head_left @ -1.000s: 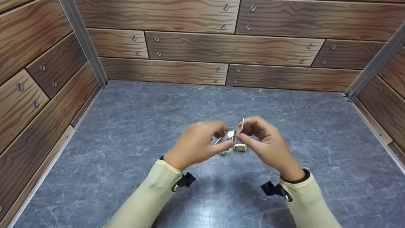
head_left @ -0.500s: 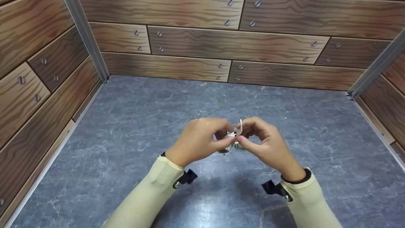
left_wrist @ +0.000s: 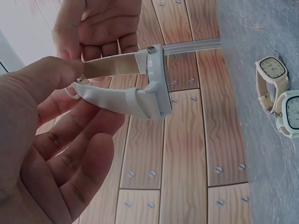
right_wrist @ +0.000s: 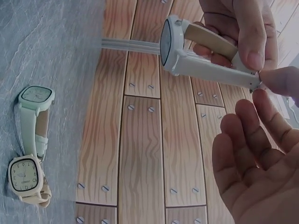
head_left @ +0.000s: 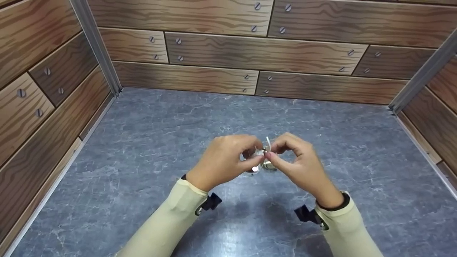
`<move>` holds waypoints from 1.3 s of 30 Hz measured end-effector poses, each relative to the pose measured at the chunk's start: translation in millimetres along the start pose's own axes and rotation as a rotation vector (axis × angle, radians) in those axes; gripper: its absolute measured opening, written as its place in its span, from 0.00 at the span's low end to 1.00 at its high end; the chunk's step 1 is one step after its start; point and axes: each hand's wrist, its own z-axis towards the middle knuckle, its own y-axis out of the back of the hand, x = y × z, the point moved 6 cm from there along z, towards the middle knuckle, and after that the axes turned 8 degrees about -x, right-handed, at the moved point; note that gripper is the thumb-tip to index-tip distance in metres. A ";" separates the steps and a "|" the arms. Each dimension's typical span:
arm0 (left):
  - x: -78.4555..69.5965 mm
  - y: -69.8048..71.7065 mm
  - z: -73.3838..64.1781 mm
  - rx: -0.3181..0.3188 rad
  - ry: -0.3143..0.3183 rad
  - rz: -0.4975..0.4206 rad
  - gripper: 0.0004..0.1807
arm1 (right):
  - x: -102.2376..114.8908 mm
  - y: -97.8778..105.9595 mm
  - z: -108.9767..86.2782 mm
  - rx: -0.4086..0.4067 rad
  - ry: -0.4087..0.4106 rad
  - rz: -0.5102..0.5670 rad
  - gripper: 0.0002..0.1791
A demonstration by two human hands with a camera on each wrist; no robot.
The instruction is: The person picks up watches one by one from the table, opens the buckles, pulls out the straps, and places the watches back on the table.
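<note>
A white wristwatch (left_wrist: 159,84) is held up between both hands, its two strap halves brought together into a loop at the buckle end. My left hand (head_left: 228,153) pinches the strap near the buckle between thumb and fingers. Opposite it, my right hand (head_left: 300,164) grips the strap end (head_left: 268,143) with thumb and index finger, the other fingers loosely bent in the right wrist view. The fingertips of both hands nearly meet at the metal buckle (right_wrist: 254,83). In the head view the hands hide much of the watch.
On the grey marbled table (head_left: 171,117), below the hands, lie a pale green watch (right_wrist: 35,95) and a cream watch (right_wrist: 25,175), side by side and buckled. Wood-patterned walls (head_left: 214,53) enclose the table at the back and sides.
My right hand has shifted slightly left, bringing the fingertips closer together. The strap end standing up from its fingers has moved left too. The left hand has stayed nearly in place.
</note>
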 end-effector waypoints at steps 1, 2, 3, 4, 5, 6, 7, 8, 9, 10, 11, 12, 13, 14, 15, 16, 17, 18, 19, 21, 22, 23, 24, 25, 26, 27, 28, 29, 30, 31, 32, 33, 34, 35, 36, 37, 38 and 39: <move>-0.3 -0.2 -0.1 -0.001 -0.004 0.002 0.05 | 0.4 0.1 -0.3 -0.003 0.002 -0.008 0.08; -0.6 -0.5 -0.1 -0.002 -0.006 0.004 0.05 | 0.8 0.1 -0.5 -0.005 0.001 -0.011 0.09; -0.9 -0.8 -0.1 -0.002 -0.009 0.005 0.05 | 1.0 0.1 -0.6 -0.006 -0.005 -0.013 0.09; -1.2 -1.0 0.0 -0.005 -0.013 0.007 0.05 | 0.8 0.2 -0.8 -0.006 -0.015 -0.015 0.09; -1.4 -1.4 0.1 -0.005 -0.015 0.009 0.05 | 0.2 0.4 -1.0 -0.007 -0.029 -0.015 0.09; -1.6 -2.0 0.2 -0.005 -0.015 0.012 0.05 | -0.5 0.6 -1.3 -0.009 -0.047 -0.015 0.10; -1.5 -2.7 0.2 -0.005 -0.014 0.016 0.05 | -1.0 0.8 -1.5 -0.012 -0.066 -0.013 0.10; -1.4 -3.4 0.2 -0.004 -0.010 0.018 0.05 | -1.6 0.9 -1.7 -0.015 -0.088 -0.013 0.10; -1.3 -4.0 0.0 -0.005 -0.007 0.020 0.05 | -2.1 0.8 -1.9 -0.018 -0.110 -0.012 0.10; -1.1 -4.9 -0.3 -0.006 -0.003 0.022 0.04 | -2.7 0.8 -2.2 -0.022 -0.133 -0.008 0.10; -1.0 -5.9 -0.7 -0.003 0.002 0.021 0.04 | -3.2 0.7 -2.4 -0.024 -0.153 -0.002 0.11; -0.9 -6.8 -1.1 -0.002 0.005 0.020 0.04 | -3.7 0.3 -2.7 -0.024 -0.173 0.005 0.11; -1.2 -7.8 -1.4 0.000 0.006 0.021 0.04 | -4.2 0.0 -3.1 -0.022 -0.187 0.013 0.11; -1.6 -8.7 -1.8 0.002 0.007 0.019 0.04 | -4.5 -0.4 -3.4 -0.018 -0.197 0.017 0.12; -1.9 -9.9 -2.1 0.005 0.006 0.017 0.04 | -5.0 -0.8 -3.6 -0.014 -0.203 0.020 0.12; -2.3 -10.9 -2.3 0.008 0.005 0.016 0.04 | -5.7 -1.1 -3.9 -0.009 -0.207 0.024 0.12; -2.7 -11.7 -2.2 0.011 0.005 0.015 0.04 | -6.3 -1.3 -4.1 -0.004 -0.209 0.027 0.13; -3.1 -12.3 -2.1 0.014 0.006 0.017 0.04 | -6.8 -1.4 -4.2 -0.001 -0.212 0.032 0.13; -3.2 -12.8 -2.0 0.017 0.008 0.017 0.04 | -7.3 -1.4 -4.1 0.002 -0.214 0.037 0.12; -2.9 -13.6 -1.6 0.018 0.017 0.012 0.05 | -8.3 -1.1 -3.8 0.003 -0.223 0.056 0.11; -2.7 -13.7 -1.3 0.018 0.024 0.009 0.05 | -8.7 -1.0 -3.6 0.003 -0.230 0.069 0.10; -2.2 -13.8 -1.2 0.016 0.032 0.002 0.05 | -9.1 -0.6 -3.5 0.003 -0.236 0.081 0.09; -1.7 -13.9 -1.2 0.012 0.039 -0.006 0.06 | -8.9 -0.3 -3.3 0.001 -0.240 0.097 0.08; -1.1 -13.5 -1.2 0.006 0.046 -0.014 0.06 | -9.1 -0.2 -3.0 0.000 -0.246 0.116 0.07; -0.4 -13.0 -1.3 -0.002 0.054 -0.023 0.07 | -9.2 -0.1 -2.7 -0.003 -0.250 0.133 0.06; 0.4 -12.4 -1.5 -0.010 0.062 -0.032 0.07 | -9.2 -0.1 -2.5 -0.004 -0.250 0.150 0.05; 1.1 -11.8 -1.8 -0.017 0.073 -0.046 0.08 | -9.2 -0.2 -2.3 -0.004 -0.247 0.167 0.04; 1.9 -11.2 -2.1 -0.026 0.083 -0.061 0.08 | -9.2 -0.3 -2.1 -0.005 -0.242 0.182 0.03; 2.7 -10.7 -2.3 -0.033 0.094 -0.076 0.08 | -9.2 -0.6 -2.0 -0.006 -0.235 0.202 0.03; 3.5 -10.3 -2.5 -0.038 0.105 -0.091 0.08 | -9.5 -1.0 -2.0 -0.005 -0.224 0.220 0.03; 4.0 -9.8 -2.7 -0.041 0.115 -0.109 0.08 | -9.3 -1.2 -1.9 -0.007 -0.208 0.234 0.04; 4.3 -9.3 -2.7 -0.044 0.123 -0.126 0.08 | -9.0 -1.3 -1.7 -0.010 -0.190 0.249 0.04; 4.4 -8.9 -2.6 -0.046 0.128 -0.140 0.08 | -8.6 -1.3 -1.7 -0.014 -0.172 0.262 0.04; 4.4 -8.7 -2.2 -0.049 0.129 -0.146 0.08 | -8.4 -1.3 -1.5 -0.018 -0.157 0.274 0.04; 4.2 -8.3 -1.9 -0.051 0.127 -0.150 0.08 | -8.1 -1.1 -1.5 -0.022 -0.142 0.284 0.03; 3.9 -8.1 -1.5 -0.053 0.123 -0.152 0.08 | -7.8 -0.8 -1.5 -0.025 -0.128 0.289 0.02; 3.5 -7.8 -1.1 -0.057 0.117 -0.152 0.07 | -7.5 -0.4 -1.6 -0.028 -0.117 0.290 0.01; 3.3 -7.8 -0.7 -0.062 0.112 -0.151 0.07 | -7.3 0.0 -1.8 -0.028 -0.110 0.291 0.01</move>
